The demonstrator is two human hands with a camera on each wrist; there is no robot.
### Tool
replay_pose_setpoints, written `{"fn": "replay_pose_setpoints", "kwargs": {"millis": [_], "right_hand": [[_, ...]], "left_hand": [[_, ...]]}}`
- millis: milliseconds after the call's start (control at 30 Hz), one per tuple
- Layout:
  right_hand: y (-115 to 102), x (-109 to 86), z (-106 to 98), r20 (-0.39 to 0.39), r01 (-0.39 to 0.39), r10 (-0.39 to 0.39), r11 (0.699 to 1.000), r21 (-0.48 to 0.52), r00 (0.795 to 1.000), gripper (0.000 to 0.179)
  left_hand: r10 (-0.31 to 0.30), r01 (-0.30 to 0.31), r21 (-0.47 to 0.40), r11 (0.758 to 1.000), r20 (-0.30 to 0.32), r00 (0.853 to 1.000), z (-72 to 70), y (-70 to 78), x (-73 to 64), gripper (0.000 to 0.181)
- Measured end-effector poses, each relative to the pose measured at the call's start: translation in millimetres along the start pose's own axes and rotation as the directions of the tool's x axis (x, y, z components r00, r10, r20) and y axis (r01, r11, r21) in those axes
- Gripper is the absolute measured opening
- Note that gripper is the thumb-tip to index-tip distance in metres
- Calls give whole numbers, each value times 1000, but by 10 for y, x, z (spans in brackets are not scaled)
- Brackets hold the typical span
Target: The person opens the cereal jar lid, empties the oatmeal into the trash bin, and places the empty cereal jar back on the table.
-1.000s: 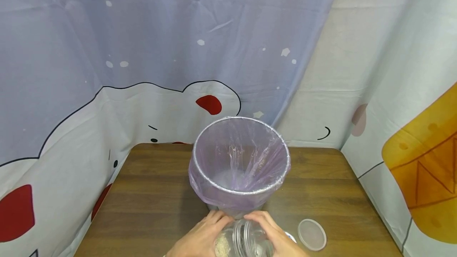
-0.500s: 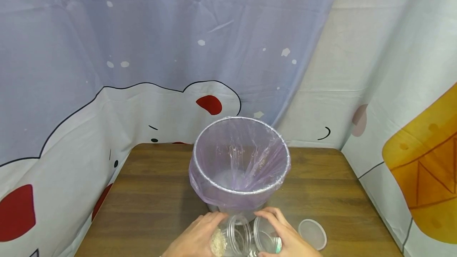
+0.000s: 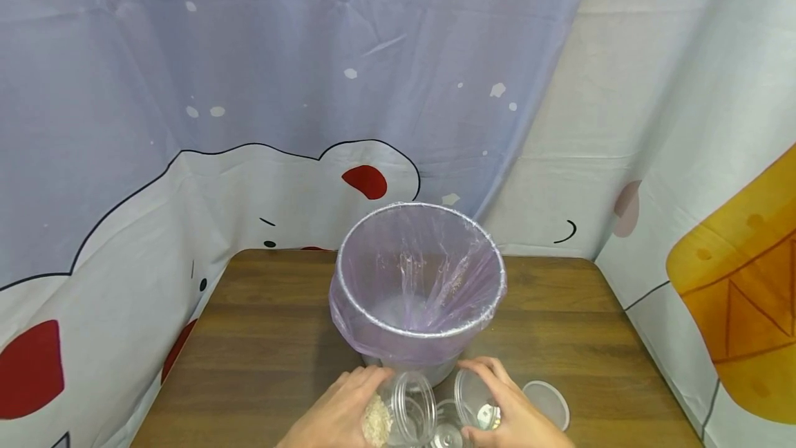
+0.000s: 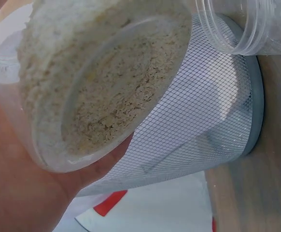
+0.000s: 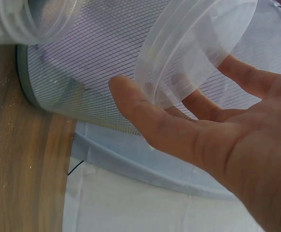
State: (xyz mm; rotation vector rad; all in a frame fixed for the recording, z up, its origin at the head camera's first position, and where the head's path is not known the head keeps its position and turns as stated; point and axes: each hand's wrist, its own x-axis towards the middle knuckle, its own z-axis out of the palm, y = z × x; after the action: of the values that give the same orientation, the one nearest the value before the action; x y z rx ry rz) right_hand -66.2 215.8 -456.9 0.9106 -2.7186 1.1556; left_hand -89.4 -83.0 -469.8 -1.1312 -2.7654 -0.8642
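In the head view, my left hand (image 3: 338,413) grips a clear plastic jar (image 3: 413,403) tipped on its side, its threaded mouth facing right. Pale rice-like grains (image 4: 116,82) lie toward its base. My right hand (image 3: 516,413) holds a second clear plastic container (image 5: 193,53) by its sides, thumb on one side and fingers on the other, with its ridged rim turned left toward the first jar. A gap separates the two rims. Low between the hands, another clear jar (image 3: 446,433) stands on the table with its mouth up.
Just beyond the hands stands a mesh wastebasket (image 4: 193,111) lined with a purple plastic bag (image 3: 417,348). A round translucent lid (image 3: 547,403) lies on the wooden table (image 3: 267,351), right of the right hand. Printed curtains hang behind and at both sides.
The two containers were mouth to mouth; now they are apart. My right hand has moved right with its container, and the jar standing between them has come into view.
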Motion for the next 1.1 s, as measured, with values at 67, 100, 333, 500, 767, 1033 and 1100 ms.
{"fn": "replay_pose_setpoints", "kwargs": {"millis": [67, 100, 333, 500, 767, 1033, 1100], "right_hand": [[25, -3, 2, -8, -9, 9, 1000, -21, 1000, 82], [40, -4, 7, -13, -13, 13, 999, -33, 1000, 82], [134, -8, 40, -35, -95, 92, 992, -85, 995, 82], [175, -15, 31, -20, -194, 194, 980, -34, 981, 80], [265, -2, 39, 17, -319, 319, 948, 15, 948, 80], [448, 2, 98, -36, -361, 359, 931, -58, 932, 82], [486, 1, 103, -32, -383, 381, 922, -58, 924, 82]], "left_hand": [[2, -2, 9, 1000, -9, 1000, -15, 9, -9, 102], [-1, 1, 11, 1000, -10, 1000, -23, 17, -14, 102], [-8, 9, 12, 1000, -39, 999, -74, 46, -25, 102], [23, -20, 47, 999, -70, 997, -100, 43, -29, 96], [35, -31, 55, 998, -88, 996, -129, 65, -22, 95], [48, -43, 58, 997, -90, 995, -160, 86, -34, 94], [50, -44, 62, 997, -94, 994, -173, 91, -36, 94]]}}
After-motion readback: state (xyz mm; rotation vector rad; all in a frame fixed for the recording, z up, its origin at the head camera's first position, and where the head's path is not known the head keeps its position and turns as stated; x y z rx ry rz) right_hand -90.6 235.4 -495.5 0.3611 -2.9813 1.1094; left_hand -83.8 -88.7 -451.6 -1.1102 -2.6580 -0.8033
